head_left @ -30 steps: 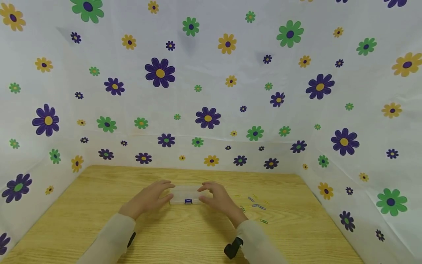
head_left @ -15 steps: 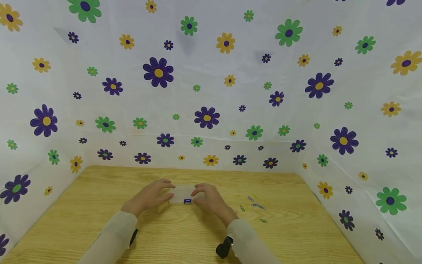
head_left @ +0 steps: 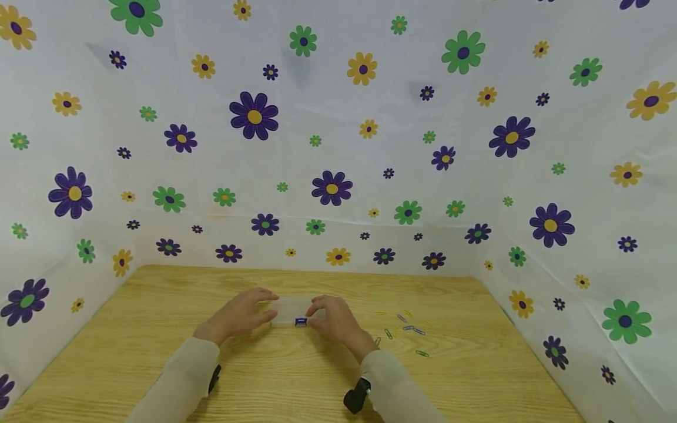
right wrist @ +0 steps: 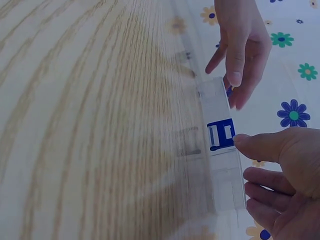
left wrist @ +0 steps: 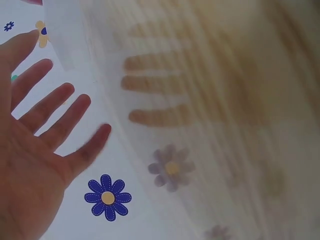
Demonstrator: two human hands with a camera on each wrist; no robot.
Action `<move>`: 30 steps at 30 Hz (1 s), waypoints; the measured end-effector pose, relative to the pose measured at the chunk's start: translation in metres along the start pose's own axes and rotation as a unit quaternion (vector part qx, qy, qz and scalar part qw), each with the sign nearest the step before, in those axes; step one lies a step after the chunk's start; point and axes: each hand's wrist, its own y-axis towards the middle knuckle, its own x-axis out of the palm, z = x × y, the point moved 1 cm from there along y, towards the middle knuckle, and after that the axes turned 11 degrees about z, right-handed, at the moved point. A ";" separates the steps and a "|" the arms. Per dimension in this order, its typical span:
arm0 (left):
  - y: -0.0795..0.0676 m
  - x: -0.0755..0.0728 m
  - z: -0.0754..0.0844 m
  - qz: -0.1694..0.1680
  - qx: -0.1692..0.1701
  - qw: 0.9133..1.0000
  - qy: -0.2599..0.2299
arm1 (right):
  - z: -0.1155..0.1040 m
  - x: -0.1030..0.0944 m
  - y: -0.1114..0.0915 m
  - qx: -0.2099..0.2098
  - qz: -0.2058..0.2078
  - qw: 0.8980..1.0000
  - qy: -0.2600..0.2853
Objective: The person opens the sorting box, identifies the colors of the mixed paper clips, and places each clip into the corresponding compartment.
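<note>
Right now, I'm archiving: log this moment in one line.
left grip: by clear box | right grip: thumb at blue latch | paper clips: loose on table

1. Legible txt, labels, brands, nos. or signs: none, any of 3 views.
2. Clear box (head_left: 291,306), twd desk (head_left: 476,382) far edge, approx. ctr: no mark readable on lid or walls.
3. Blue latch (right wrist: 221,134), on box's front side: pale patches, no lettering made out; too sm. to read in head view.
4. Paper clips (head_left: 419,332), btwn box & desk's rt edge: too sm. for any marking.
5. Wall cloth (head_left: 296,158), behind desk's far edge: flower print only, no wording.
</note>
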 end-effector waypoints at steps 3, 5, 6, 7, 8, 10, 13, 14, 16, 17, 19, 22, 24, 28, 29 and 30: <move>0.001 0.002 -0.001 -0.001 0.011 1.000 0.004 | 0.000 0.001 0.001 0.002 0.002 1.000 -0.006; 0.002 0.003 0.000 -0.001 0.013 1.000 0.001 | 0.000 0.001 0.001 0.003 0.003 1.000 -0.010; 0.002 0.003 0.000 -0.001 0.017 1.000 0.002 | 0.000 0.002 0.002 0.000 0.005 1.000 -0.013; 0.003 0.003 0.000 -0.002 0.019 1.000 0.000 | -0.001 0.002 0.002 0.000 0.006 1.000 -0.016; 0.003 0.004 0.000 -0.003 0.015 1.000 -0.004 | -0.001 0.002 0.002 -0.001 0.008 1.000 -0.016; 0.004 0.004 0.000 -0.006 0.012 1.000 -0.008 | -0.003 0.002 0.003 -0.001 0.011 1.000 -0.023; 0.004 0.003 0.000 -0.013 0.006 1.000 -0.006 | -0.006 0.002 0.003 0.004 0.011 1.000 -0.029; 0.004 0.003 0.000 -0.016 0.001 1.000 -0.005 | -0.007 0.002 0.003 0.006 0.012 0.999 -0.030; 0.005 0.002 0.000 -0.020 0.000 1.000 -0.002 | -0.008 0.002 0.004 0.011 0.010 0.999 -0.037; 0.005 0.002 0.000 -0.022 -0.003 1.000 -0.002 | -0.009 0.002 0.004 0.014 0.008 0.999 -0.036; 0.005 0.002 -0.001 -0.026 -0.003 1.000 0.000 | -0.009 0.002 0.004 0.016 0.006 0.999 -0.037; 0.006 0.002 -0.002 -0.033 -0.008 0.999 -0.005 | -0.010 0.002 0.006 0.023 0.002 0.999 -0.041; 0.007 0.002 -0.003 -0.035 -0.004 0.999 -0.005 | -0.011 0.002 0.006 0.022 0.003 0.999 -0.045; 0.007 0.003 -0.006 -0.036 0.004 0.999 -0.008 | -0.012 0.003 0.007 0.023 0.005 0.998 -0.057; 0.007 0.003 -0.007 -0.035 0.008 0.999 -0.008 | -0.012 0.004 0.008 0.025 0.004 0.998 -0.058; 0.007 0.003 -0.007 -0.036 0.007 0.999 -0.011 | -0.012 0.005 0.008 0.026 0.005 0.998 -0.060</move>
